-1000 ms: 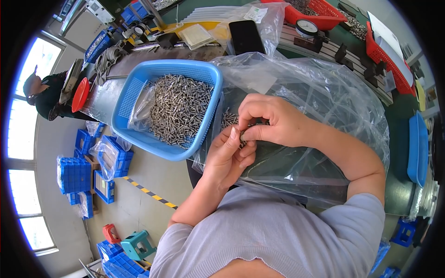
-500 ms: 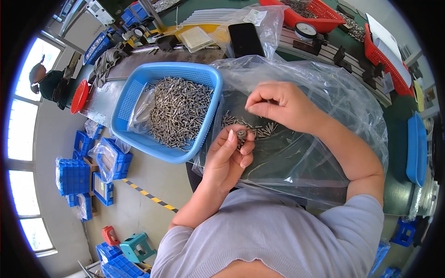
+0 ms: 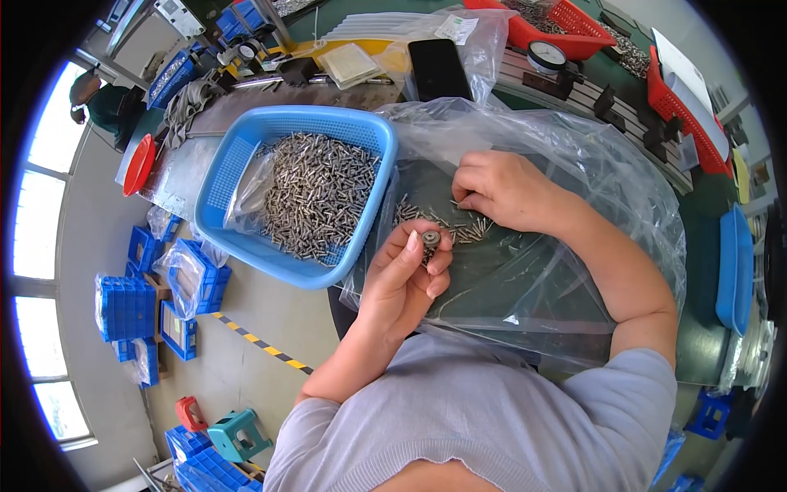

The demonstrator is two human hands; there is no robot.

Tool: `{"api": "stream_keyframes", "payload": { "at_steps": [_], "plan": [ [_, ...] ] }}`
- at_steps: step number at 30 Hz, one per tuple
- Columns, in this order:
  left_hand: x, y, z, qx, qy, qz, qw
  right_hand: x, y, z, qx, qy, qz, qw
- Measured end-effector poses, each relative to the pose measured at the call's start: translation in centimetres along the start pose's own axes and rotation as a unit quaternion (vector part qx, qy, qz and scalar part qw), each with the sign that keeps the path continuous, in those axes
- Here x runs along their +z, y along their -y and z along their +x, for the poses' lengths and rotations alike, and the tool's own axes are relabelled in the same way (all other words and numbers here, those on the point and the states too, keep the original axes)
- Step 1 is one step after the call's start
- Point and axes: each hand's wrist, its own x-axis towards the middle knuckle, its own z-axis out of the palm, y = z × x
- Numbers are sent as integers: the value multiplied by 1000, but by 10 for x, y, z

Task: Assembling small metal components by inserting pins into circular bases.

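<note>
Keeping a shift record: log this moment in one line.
left hand: holds round metal part | right hand: apparently pinching pin | blue basket: metal pieces inside

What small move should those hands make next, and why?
Probably bring the right hand over to the round metal part: the right hand appears to pinch a metal pin, while the left hand holds that part, apart from it.

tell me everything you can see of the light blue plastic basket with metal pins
The light blue plastic basket is rectangular with rounded corners, a smooth rim and perforated walls. It stands open, slightly askew, left of the left hand and not touching it. Inside lie a heap of small silvery metal pins and, along its left, a crumpled clear plastic bag. A transparent plastic sheet seems to meet its right side.
</note>
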Motion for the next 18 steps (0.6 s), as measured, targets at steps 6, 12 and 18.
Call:
{"api": "stream_keyframes", "payload": {
  "at_steps": [6, 12, 18],
  "plan": [
    [-1, 0, 0, -4, 2, -8, 1000, 1, 3, 1, 19, -30, 62, 997],
    [-1, 0, 0, -5, 5, -6, 1000, 1, 5, 0, 28, -32, 54, 998],
    [1, 0, 0, -4, 0, -6, 1000, 13, 6, 2, -74, -83, 0, 994]
  ]
}}
